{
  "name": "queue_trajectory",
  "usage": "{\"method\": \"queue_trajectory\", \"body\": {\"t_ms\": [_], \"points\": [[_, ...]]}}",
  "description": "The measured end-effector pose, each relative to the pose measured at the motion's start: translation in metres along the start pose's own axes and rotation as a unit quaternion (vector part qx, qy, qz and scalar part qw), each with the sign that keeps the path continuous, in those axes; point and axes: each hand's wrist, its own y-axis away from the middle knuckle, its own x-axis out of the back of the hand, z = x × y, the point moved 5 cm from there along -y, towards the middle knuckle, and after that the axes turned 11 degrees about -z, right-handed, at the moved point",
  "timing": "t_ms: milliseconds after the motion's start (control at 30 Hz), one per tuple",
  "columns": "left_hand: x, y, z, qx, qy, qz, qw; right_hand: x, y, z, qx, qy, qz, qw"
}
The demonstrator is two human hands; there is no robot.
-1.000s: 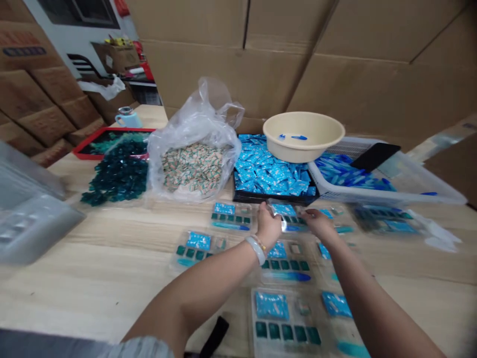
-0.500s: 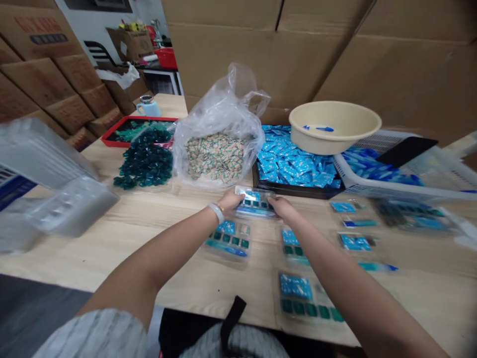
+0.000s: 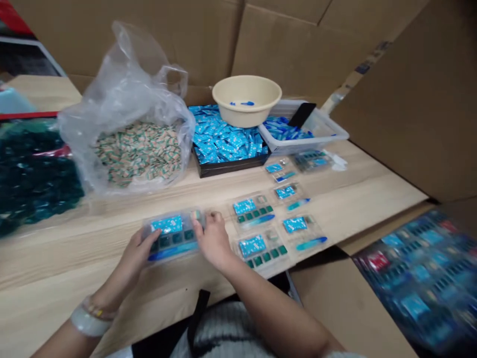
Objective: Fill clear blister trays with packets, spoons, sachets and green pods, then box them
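Observation:
Near the front of the table is a clear plastic blister case (image 3: pixel 172 238) with a blue printed packet, dark green squares and a long blue pen-shaped piece inside. My left hand (image 3: pixel 136 253) grips its left side, thumb over the top. My right hand (image 3: pixel 215 239) holds the right edge, its fingers near a small beige-and-green piece (image 3: pixel 196 215) in the corner. To the right lie several similar cases, among them a filled one (image 3: pixel 255 211) and another (image 3: pixel 263 248) nearer me. A case further right (image 3: pixel 294 224) shows a packet and a blue piece.
Along the back are a plastic bag (image 3: pixel 137 154) of small beige pieces, a black tray (image 3: pixel 231 166) of blue packets, a cream basin (image 3: pixel 246 94) and a white basket (image 3: pixel 305 141). Dark green pieces (image 3: pixel 33 174) lie left. A carton (image 3: pixel 335 293) beside the table's right edge holds packed cases.
My view has swung to the right, bringing the carton into sight. Both hands have brought the case closer to me, over where another case lay.

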Motion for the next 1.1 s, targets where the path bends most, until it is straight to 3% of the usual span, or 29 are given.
{"method": "queue_trajectory", "body": {"t_ms": [133,300,500,667,800,933,1000,1100], "points": [[-0.017,0.001,0.005,0.013,0.063,-0.042,0.997,-0.002,-0.007,0.007,-0.003,-0.105,-0.001,0.995],[-0.024,0.01,0.006,0.094,0.092,-0.06,0.99,0.0,-0.016,0.014,-0.003,-0.298,-0.053,0.953],[-0.06,0.01,0.02,0.066,0.134,-0.08,0.985,0.042,-0.014,0.017,0.04,-0.36,-0.021,0.932],[-0.093,-0.005,0.045,0.06,0.156,-0.096,0.981,0.078,-0.035,0.027,0.04,-0.352,-0.005,0.935],[-0.132,-0.02,0.078,0.045,0.145,-0.114,0.982,0.126,-0.041,0.043,0.07,-0.376,-0.019,0.924],[-0.199,-0.029,0.119,-0.013,0.161,-0.208,0.965,0.189,-0.031,0.066,0.069,-0.391,-0.051,0.916],[-0.224,-0.033,0.132,-0.032,0.172,-0.249,0.953,0.224,-0.028,0.08,0.044,-0.363,-0.055,0.929],[-0.222,-0.04,0.138,-0.014,0.18,-0.236,0.955,0.283,-0.031,0.118,-0.03,-0.275,0.002,0.961]]}}
